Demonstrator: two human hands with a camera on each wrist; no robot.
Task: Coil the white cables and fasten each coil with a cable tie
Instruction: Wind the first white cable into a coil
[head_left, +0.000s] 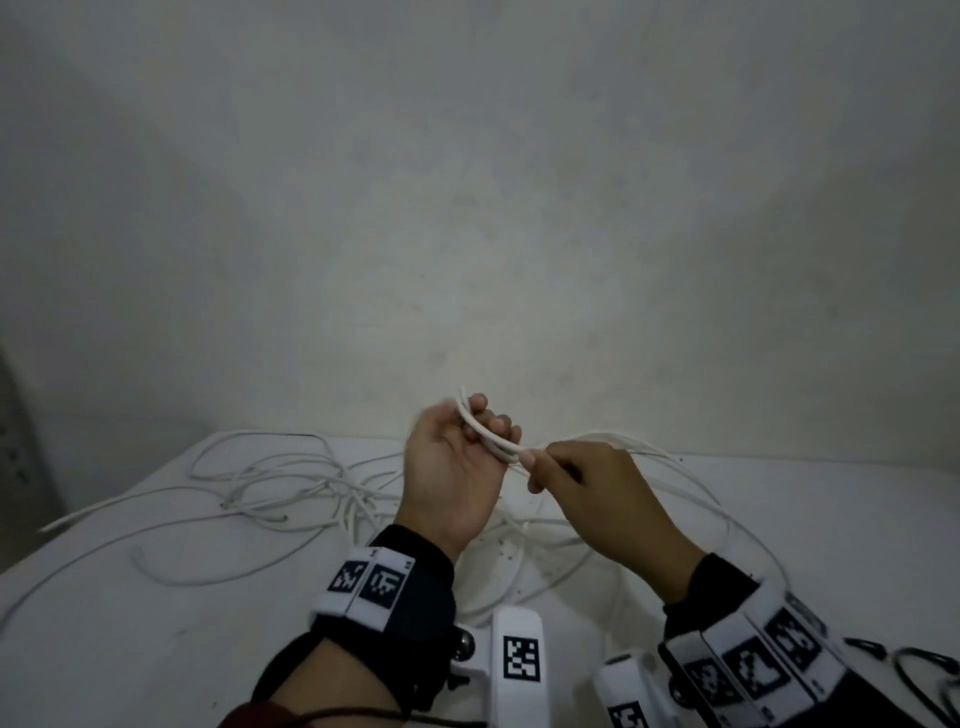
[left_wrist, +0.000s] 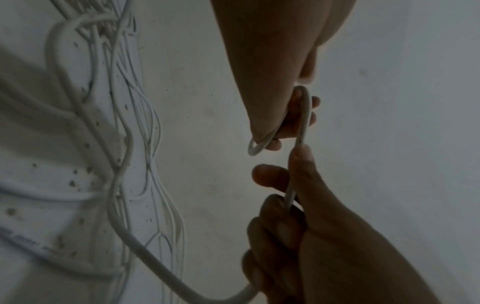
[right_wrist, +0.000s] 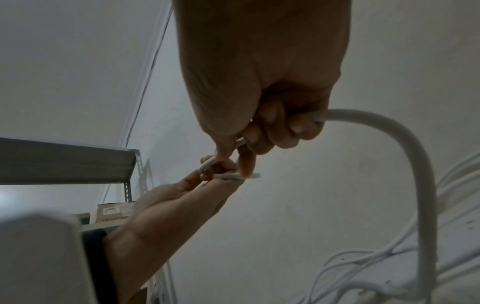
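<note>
My left hand (head_left: 470, 441) is raised above the table, palm toward me, its fingers curled round the end of a white cable (head_left: 488, 434) folded into a small loop. In the left wrist view that cable (left_wrist: 305, 115) bends across the left fingers. My right hand (head_left: 566, 478) pinches the same cable (right_wrist: 363, 121) between thumb and fingers just right of the left hand. From the right hand the cable arcs down to the table. Several loose white cables (head_left: 270, 488) lie tangled on the white table (head_left: 156, 649). No cable tie shows in any view.
A pale wall (head_left: 467, 208) rises right behind the table. Dark wire-like items (head_left: 914, 670) lie at the lower right table edge. A grey metal shelf (right_wrist: 67, 162) with boxes stands to the left. Small dark specks dot the table near the cables.
</note>
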